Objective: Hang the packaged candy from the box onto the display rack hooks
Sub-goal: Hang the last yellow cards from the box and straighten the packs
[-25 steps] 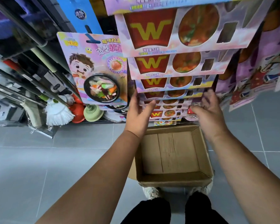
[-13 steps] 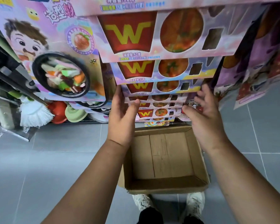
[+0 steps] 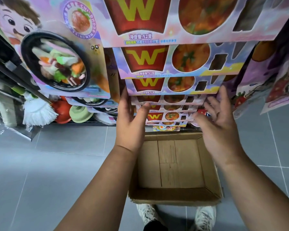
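Left hand (image 3: pixel 130 124) rests flat-fingered on left edge of hanging pink W-cup candy cards (image 3: pixel 172 85), right hand (image 3: pixel 218 129) splayed loose beside their right edge, brown cardboard box (image 3: pixel 173 194) beneath, white mop head (image 3: pixel 38 112) left.

Pink candy packs (image 3: pixel 172 85) with red "W" cups hang stacked above an empty cardboard box (image 3: pixel 173 194).

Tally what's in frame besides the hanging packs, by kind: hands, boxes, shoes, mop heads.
hands: 2 (left hand, right hand)
cardboard box: 1, with nothing in it
shoes: 2
white mop head: 1
Total: 6
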`<act>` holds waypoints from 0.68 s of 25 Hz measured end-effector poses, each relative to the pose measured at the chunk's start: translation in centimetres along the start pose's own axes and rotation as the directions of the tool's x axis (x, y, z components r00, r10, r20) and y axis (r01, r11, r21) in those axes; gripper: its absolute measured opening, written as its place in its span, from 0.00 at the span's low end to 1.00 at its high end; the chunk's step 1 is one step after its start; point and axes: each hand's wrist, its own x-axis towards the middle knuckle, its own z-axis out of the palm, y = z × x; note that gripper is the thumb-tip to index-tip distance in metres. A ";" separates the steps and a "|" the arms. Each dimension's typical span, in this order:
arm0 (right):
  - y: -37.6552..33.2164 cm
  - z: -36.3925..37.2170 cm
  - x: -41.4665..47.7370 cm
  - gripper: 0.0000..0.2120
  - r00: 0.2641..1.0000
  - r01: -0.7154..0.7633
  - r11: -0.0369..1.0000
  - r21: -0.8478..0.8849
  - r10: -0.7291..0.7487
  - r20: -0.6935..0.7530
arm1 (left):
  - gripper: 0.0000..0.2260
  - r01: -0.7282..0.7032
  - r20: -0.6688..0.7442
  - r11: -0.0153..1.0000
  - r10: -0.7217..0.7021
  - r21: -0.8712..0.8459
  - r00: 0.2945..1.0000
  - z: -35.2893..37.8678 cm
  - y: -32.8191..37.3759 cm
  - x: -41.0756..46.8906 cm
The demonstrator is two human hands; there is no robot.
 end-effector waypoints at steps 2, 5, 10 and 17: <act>0.2 -0.2 0.0 0.38 1.000 0.026 1.000 0.014 -0.026 0.010 | 0.30 0.009 -0.032 0.999 -0.010 -0.035 0.999 0.0 0.1 -0.1; 0.3 -0.4 -0.3 0.35 0.999 0.042 0.999 0.001 -0.042 0.028 | 0.25 0.006 -0.070 1.000 -0.008 -0.026 0.998 0.1 0.3 -0.1; 0.7 -0.6 0.1 0.35 0.999 0.036 0.998 -0.056 -0.034 0.032 | 0.22 0.029 -0.022 0.999 -0.029 0.021 0.999 0.9 0.4 -0.1; 1.2 0.0 0.2 0.32 0.999 0.039 0.994 -0.098 -0.040 -0.011 | 0.28 0.033 -0.135 0.990 -0.052 -0.136 0.989 1.6 0.6 1.3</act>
